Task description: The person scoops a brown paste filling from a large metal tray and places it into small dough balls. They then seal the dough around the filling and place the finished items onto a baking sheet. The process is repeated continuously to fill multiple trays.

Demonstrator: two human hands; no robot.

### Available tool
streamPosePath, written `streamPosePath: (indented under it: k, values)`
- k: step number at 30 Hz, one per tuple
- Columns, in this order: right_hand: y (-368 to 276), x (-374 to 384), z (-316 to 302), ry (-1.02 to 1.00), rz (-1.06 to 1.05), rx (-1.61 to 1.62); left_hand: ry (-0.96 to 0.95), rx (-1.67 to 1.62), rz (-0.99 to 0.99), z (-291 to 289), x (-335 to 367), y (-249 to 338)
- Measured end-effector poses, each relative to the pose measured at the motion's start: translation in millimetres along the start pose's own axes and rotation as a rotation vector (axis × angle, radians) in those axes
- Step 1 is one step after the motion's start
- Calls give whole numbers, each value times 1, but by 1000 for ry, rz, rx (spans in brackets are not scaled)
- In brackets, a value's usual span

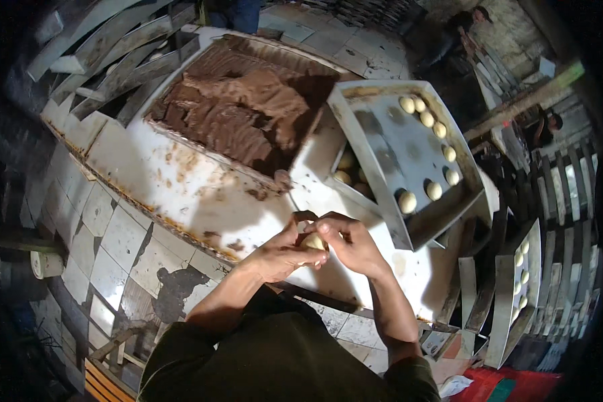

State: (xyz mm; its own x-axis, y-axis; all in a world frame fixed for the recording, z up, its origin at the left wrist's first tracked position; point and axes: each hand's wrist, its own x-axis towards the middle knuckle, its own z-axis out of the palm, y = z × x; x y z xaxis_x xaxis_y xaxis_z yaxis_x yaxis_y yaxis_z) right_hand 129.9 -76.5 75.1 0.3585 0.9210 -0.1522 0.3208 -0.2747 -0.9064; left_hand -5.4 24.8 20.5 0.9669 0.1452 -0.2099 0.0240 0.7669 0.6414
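In front of me, above the near edge of the white table (208, 194), my two hands meet around a piece of pale dough (313, 241). My left hand (278, 258) cups it with the fingers curled. Bent over its other side, the fingers of my right hand (352, 248) press at the dough, and some of it is hidden between them. Beyond my hands lies a thick brown paste (241, 100) in a shallow tray. To the right, a tilted metal tray (409, 151) bears several round dough balls (434, 191) and rests over another tray holding more balls.
Stacked wooden trays (134, 53) rise at the far left. On the right stands another tray (499, 321) with dough balls, beside slatted racks (563, 194). Blue trousers (238, 15) show behind the table, and a person (459, 27) is at the back right. Tiled floor (120, 241) surrounds the table.
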Motion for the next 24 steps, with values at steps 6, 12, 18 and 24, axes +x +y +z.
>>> streamPosePath:
  k: [6, 12, 18, 24]
  values:
    - [52, -82, 14, 421, -449, -261, 594, -82, 362, 77, 29, -59]
    - [99, -142, 7, 407, -430, -20, 570, 52, 751, 82, 65, -87]
    - [184, -103, -1, 877, -12, -42, 272, 2005, 371, 16, 96, -160]
    - [163, -34, 33, 780, -115, -83, 4, 1038, 467, 3, 69, -85]
